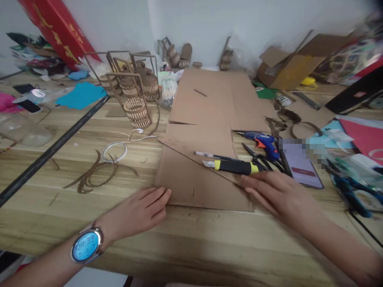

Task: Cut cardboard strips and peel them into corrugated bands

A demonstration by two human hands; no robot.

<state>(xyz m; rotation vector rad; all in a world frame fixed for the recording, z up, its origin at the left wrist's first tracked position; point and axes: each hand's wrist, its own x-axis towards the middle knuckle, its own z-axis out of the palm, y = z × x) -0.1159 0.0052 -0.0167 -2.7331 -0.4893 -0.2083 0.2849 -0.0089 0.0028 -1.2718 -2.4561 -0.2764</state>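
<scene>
The flat brown cardboard sheet (206, 191) has its near edge parallel to the table's front, with bare wood between them and more open wood to its left. The person's left hand (152, 205) rests at its near left corner, fingers close together and extended. The right hand (269, 189) is at its right side, fingers close together, touching the end of a thin dark strip (179, 153) slanting across the sheet; whether they pinch it, I cannot tell. A black-and-yellow utility knife (235, 166) lies over the strip, blade leftward, just beside a slim clear pen (215, 156). The table (119, 247) is pale, streaked wood before a whitish wall (194, 32). Small round baskets (137, 113) show striped sides and tall square-cornered handles; curled brown strips (97, 175) look scalloped.
</scene>
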